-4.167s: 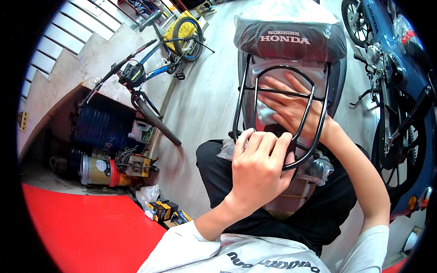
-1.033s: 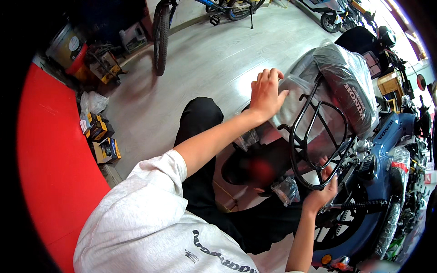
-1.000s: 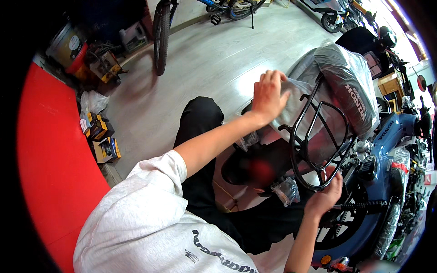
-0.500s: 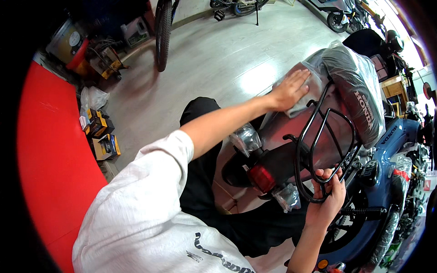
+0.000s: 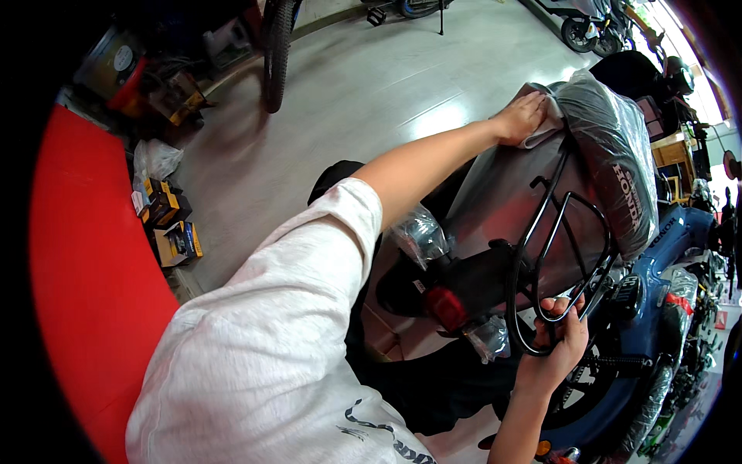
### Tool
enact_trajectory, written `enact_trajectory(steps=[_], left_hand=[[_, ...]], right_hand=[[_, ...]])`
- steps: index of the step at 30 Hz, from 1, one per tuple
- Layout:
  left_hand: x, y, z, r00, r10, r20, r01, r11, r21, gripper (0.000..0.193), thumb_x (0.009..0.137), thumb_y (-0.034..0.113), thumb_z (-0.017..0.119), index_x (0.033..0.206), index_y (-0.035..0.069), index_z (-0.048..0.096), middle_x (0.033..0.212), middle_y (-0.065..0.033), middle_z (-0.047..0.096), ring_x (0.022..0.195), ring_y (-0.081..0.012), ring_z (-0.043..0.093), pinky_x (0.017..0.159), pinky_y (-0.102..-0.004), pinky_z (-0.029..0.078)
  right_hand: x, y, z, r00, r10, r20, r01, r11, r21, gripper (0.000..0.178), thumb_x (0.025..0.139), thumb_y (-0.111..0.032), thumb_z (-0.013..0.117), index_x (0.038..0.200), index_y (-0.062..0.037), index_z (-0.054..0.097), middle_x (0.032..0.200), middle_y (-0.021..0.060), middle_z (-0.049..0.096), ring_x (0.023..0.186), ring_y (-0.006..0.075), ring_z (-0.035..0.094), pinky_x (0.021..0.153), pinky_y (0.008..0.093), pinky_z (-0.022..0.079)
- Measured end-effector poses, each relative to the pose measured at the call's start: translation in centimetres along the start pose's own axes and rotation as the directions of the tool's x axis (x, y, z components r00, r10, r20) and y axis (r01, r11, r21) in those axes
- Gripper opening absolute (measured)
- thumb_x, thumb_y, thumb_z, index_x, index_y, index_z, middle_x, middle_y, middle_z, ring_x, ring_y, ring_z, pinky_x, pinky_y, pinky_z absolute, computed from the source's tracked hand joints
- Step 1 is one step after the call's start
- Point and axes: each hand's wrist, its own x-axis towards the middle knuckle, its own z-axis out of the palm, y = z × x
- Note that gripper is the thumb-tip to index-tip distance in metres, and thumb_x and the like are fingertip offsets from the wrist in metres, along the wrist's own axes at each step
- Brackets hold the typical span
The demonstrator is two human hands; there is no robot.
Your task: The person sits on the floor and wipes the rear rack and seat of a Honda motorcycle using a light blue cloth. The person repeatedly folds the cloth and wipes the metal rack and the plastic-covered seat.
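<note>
Left hand (image 5: pixel 524 117) flat, open on cloth (image 5: pixel 541 127) by seat edge; right hand (image 5: pixel 558 334) gripping rack (image 5: pixel 556 232) rim.

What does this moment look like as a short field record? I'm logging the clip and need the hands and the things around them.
left hand: flat on a pale cloth, pressed on the grey rear body panel of a blue motorbike
right hand: fingers curled round the lower bar of the black rear rack
seat: wrapped in clear plastic
tail light: red, below the rack
floor: pale, glossy; small yellow-black boxes by a red mat
</note>
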Motion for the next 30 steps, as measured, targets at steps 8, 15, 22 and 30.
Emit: enact_trajectory(steps=[8, 15, 22, 30], left_hand=[[-12.0, 2.7, -3.8, 0.916, -0.259, 0.305, 0.335, 0.913, -0.233, 0.079, 0.104, 0.053, 0.026, 0.156, -0.003, 0.005, 0.164, -0.0214, 0.001, 0.152, -0.0306, -0.003, 0.123, -0.0375, 0.005], [-14.6, 7.1, -5.6, 0.733, -0.549, 0.403, 0.645, 0.748, -0.155, 0.079, 0.102, 0.053, 0.029, 0.157, 0.004, 0.000, 0.162, -0.0183, 0.013, 0.151, -0.0289, 0.010, 0.122, -0.0401, 0.012], [-9.6, 1.7, -3.0, 0.811, -0.513, 0.280, 0.583, 0.669, -0.461, 0.077, 0.101, 0.066, 0.020, 0.151, 0.010, 0.037, 0.148, -0.0120, 0.044, 0.133, -0.0228, 0.042, 0.112, -0.0374, 0.032], [-14.0, 0.1, -1.5, 0.892, -0.430, 0.140, 0.444, 0.777, -0.446, 0.065, 0.106, 0.050, 0.026, 0.149, 0.002, 0.031, 0.144, -0.0158, 0.044, 0.131, -0.0221, 0.041, 0.113, -0.0339, 0.030]], right_hand=[[-0.1, -0.1, 0.4, 1.000, -0.007, -0.024, 0.007, 1.000, 0.000, 0.037, 0.100, -0.015, 0.047, 0.134, 0.0011, 0.047, 0.088, 0.0045, 0.059, 0.084, 0.0142, 0.064, 0.064, 0.0224, 0.048], [-0.4, 0.1, 0.7, 0.999, -0.046, 0.000, 0.046, 0.998, -0.038, 0.020, 0.099, -0.023, 0.052, 0.105, -0.0048, 0.056, 0.084, 0.0010, 0.060, 0.076, 0.0065, 0.058, 0.057, 0.0184, 0.036], [-0.3, 0.1, 0.5, 0.998, -0.055, -0.004, 0.054, 0.996, -0.070, 0.021, 0.098, -0.018, 0.052, 0.110, -0.0012, 0.056, 0.087, 0.0036, 0.060, 0.080, 0.0103, 0.060, 0.063, 0.0190, 0.045], [0.4, 0.5, -0.6, 0.998, -0.040, 0.045, 0.039, 0.999, 0.032, 0.023, 0.098, -0.014, 0.051, 0.114, 0.0025, 0.053, 0.089, 0.0061, 0.057, 0.084, 0.0149, 0.061, 0.080, 0.0264, 0.050]])
